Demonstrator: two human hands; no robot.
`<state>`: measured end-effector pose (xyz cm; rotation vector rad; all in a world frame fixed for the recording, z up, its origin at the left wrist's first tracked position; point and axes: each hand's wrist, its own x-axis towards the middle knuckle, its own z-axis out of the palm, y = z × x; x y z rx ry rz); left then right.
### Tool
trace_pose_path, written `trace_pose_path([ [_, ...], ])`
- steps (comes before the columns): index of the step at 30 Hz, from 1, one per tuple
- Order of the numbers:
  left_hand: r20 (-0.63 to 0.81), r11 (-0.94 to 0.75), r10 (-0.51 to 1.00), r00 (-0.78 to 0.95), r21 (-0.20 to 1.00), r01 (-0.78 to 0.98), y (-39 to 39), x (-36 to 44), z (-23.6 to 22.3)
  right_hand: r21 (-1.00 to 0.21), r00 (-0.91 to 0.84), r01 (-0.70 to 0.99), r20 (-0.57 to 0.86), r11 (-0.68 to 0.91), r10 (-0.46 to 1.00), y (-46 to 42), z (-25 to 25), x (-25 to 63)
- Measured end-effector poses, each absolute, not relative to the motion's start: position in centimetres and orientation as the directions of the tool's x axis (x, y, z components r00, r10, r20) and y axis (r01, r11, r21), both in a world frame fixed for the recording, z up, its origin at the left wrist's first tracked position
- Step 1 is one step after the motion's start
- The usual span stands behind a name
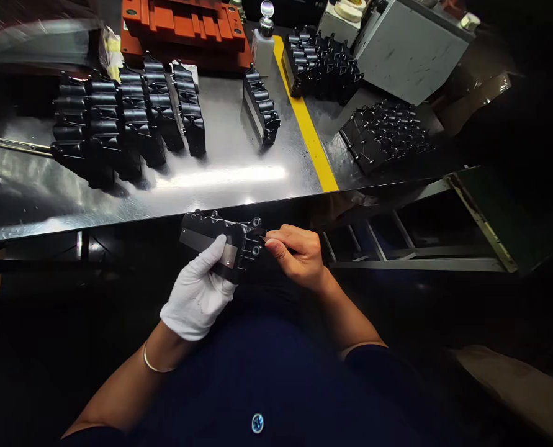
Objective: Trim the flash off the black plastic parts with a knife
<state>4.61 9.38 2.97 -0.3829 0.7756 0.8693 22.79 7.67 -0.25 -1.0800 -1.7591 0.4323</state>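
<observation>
My left hand (199, 292), in a white glove, grips a black moulded part (206, 239) with a grey metal strip along its side. The thumb lies over the strip, and the fingers underneath are mostly hidden. At the part's right end, by its round bosses, my bare right hand (299, 251) is closed in a pinch. Something small and dark shows at those fingertips, too small to name. Both hands are in front of the metal table's edge, with the part held tilted in the air.
On the metal table (229, 167) stand a row of similar black parts (131, 118) and a single one (261, 105). More parts (320, 65) lie beyond a yellow stripe (306, 124). Behind are an orange-red block (183, 31), a pump bottle (263, 46) and a grey box (411, 49).
</observation>
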Motion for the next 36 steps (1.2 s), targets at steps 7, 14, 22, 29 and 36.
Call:
trace_pose_path([
  [7, -0.757, 0.619, 0.575, 0.311, 0.153, -0.771, 9.1, 5.1, 3.6, -0.674, -0.060, 0.478, 0.615, 0.563, 0.786, 8.0, -1.3, 22.5],
  [14, -0.746, 0.610, 0.595, 0.300, 0.175, -0.773, 9.3, 5.0, 3.2, -0.691, 0.011, 0.512, 0.599, 0.510, 0.801, 8.2, -2.0, 21.9],
  [22, -0.754, 0.631, 0.570, 0.327, 0.147, -0.762, 9.3, 4.4, 2.5, -0.714, 0.064, 0.517, 0.581, 0.471, 0.811, 8.9, -3.2, 22.0],
  [29, -0.756, 0.636, 0.582, 0.299, 0.194, -0.747, 8.5, 4.1, 3.5, -0.841, 0.207, 0.477, 0.392, 0.257, 0.897, 8.8, -3.1, 23.9],
  [36, -0.532, 0.517, 0.814, 0.231, 0.485, -0.705, 8.8, 3.5, 0.9, -0.840, -0.072, 0.378, 0.393, 0.390, 0.917, 6.7, 0.3, 22.4],
])
